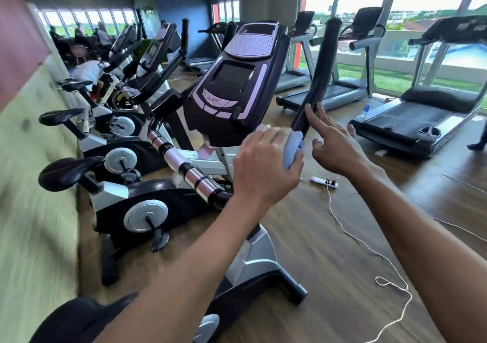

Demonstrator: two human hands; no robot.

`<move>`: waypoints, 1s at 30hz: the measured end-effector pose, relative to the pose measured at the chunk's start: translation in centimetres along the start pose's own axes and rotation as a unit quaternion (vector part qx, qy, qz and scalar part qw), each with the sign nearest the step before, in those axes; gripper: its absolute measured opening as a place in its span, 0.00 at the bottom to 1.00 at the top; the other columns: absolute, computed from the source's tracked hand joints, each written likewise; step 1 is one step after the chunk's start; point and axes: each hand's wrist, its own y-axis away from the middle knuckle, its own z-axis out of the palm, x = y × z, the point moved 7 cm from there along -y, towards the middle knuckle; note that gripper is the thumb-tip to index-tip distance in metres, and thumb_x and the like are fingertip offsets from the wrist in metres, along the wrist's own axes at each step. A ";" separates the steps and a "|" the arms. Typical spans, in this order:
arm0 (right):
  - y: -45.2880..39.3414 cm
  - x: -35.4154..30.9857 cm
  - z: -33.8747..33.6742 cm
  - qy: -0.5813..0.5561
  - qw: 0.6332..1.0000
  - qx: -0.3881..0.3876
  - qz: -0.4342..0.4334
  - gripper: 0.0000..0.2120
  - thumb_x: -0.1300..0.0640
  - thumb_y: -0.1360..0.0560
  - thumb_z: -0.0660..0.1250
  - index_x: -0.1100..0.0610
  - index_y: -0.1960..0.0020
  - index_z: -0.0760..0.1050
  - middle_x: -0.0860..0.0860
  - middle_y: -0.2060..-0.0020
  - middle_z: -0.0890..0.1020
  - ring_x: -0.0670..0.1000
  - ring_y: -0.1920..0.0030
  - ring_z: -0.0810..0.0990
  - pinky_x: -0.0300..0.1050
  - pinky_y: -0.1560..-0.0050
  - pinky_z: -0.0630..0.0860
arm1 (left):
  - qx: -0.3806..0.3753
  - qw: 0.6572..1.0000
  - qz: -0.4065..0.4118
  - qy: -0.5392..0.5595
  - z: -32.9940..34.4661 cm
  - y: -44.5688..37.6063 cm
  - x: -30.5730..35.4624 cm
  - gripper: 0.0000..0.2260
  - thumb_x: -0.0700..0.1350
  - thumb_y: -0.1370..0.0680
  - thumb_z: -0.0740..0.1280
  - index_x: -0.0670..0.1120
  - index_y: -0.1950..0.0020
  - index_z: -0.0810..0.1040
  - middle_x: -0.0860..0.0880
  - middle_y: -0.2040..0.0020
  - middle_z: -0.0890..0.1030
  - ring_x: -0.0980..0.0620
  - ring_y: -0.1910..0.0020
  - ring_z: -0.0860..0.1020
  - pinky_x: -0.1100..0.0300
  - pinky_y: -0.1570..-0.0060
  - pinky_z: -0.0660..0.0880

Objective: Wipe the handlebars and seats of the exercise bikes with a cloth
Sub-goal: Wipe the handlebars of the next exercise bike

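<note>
The cloth (293,149) is pale blue and bunched up. It sits in the left hand (266,163), just under the console (237,84) of the nearest exercise bike (200,184), and it touches the lower end of the right handlebar (317,79). The left hand grips the cloth with curled fingers; the knuckles are turned up toward the camera. The right handlebar is a black padded bar that rises up and away from the person.

The right hand (333,145) is beside the cloth, a little apart from it. Its index finger (313,120) is stretched out and lies against the black bar; the other fingers are loosely spread and hold nothing.

The left handlebar (184,163) of this bike goes down to the left, with shiny metal sections between black rings. At the bottom edge of the view a dark seat (79,321) is partly visible, close to the person.

Further to the left, more exercise bikes stand in a row along the wall, each with a black saddle (69,172). On the wooden floor (316,250) a white power strip (324,182) lies with a thin white cable (369,250) that runs toward the camera. On the right side, several treadmills (421,116) face the big windows (434,5).
</note>
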 end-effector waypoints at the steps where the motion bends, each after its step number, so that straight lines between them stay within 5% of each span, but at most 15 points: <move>1: 0.0 0.0 -0.1 0.001 1.000 -0.002 0.004 0.41 0.64 0.22 0.58 0.38 0.17 0.46 0.42 0.17 0.45 0.50 0.18 0.52 0.62 0.21 0.40 | 0.001 1.000 0.010 0.003 -0.3 1.5 -0.2 0.21 0.56 0.22 0.64 0.46 0.34 0.80 0.49 0.39 0.82 0.46 0.37 0.77 0.51 0.34 0.72; 4: -0.1 -0.2 0.0 -0.008 1.000 -0.006 0.013 0.40 0.63 0.21 0.59 0.38 0.17 0.47 0.43 0.17 0.46 0.50 0.18 0.53 0.61 0.20 0.40 | -0.032 0.999 0.038 -0.014 -1.2 4.2 -0.7 0.25 0.58 0.20 0.61 0.44 0.30 0.77 0.47 0.35 0.80 0.45 0.34 0.75 0.50 0.31 0.70; 8: 0.0 -0.4 0.4 -0.004 1.000 -0.006 0.028 0.38 0.59 0.19 0.60 0.37 0.18 0.45 0.41 0.18 0.45 0.54 0.19 0.57 0.60 0.19 0.42 | -0.076 0.992 0.077 -0.065 -1.1 2.1 -0.6 0.31 0.64 0.23 0.61 0.43 0.31 0.76 0.44 0.33 0.77 0.43 0.37 0.76 0.47 0.42 0.73; 12: 0.0 -0.7 0.5 -0.014 0.999 0.000 0.032 0.39 0.58 0.19 0.61 0.37 0.18 0.44 0.40 0.18 0.45 0.56 0.19 0.59 0.61 0.19 0.43 | -0.084 0.988 0.106 -0.076 0.1 1.4 -0.4 0.33 0.60 0.23 0.60 0.37 0.29 0.75 0.39 0.30 0.78 0.42 0.29 0.74 0.40 0.28 0.66; 19: 0.0 -1.5 0.9 -0.037 0.998 0.019 0.047 0.39 0.62 0.19 0.60 0.39 0.17 0.45 0.42 0.18 0.45 0.54 0.19 0.59 0.56 0.20 0.45 | -0.118 0.987 0.105 -0.031 1.6 -1.8 -0.5 0.31 0.56 0.19 0.50 0.37 0.24 0.70 0.39 0.26 0.74 0.43 0.26 0.71 0.47 0.24 0.62; 25: 0.2 -1.9 0.7 -0.030 0.998 0.013 0.057 0.39 0.63 0.19 0.60 0.39 0.17 0.45 0.42 0.18 0.45 0.57 0.19 0.59 0.58 0.20 0.55 | -0.078 0.988 0.126 -0.049 0.9 1.0 -0.8 0.31 0.57 0.18 0.53 0.35 0.25 0.71 0.37 0.29 0.76 0.40 0.30 0.74 0.46 0.25 0.64; 30: 0.2 -2.0 1.3 -0.035 0.998 -0.007 0.061 0.34 0.58 0.16 0.54 0.39 0.18 0.40 0.42 0.18 0.43 0.54 0.18 0.55 0.58 0.20 0.49 | -0.097 0.989 0.108 -0.035 1.7 -1.4 -1.0 0.31 0.56 0.19 0.51 0.36 0.24 0.70 0.37 0.27 0.75 0.42 0.27 0.72 0.47 0.24 0.64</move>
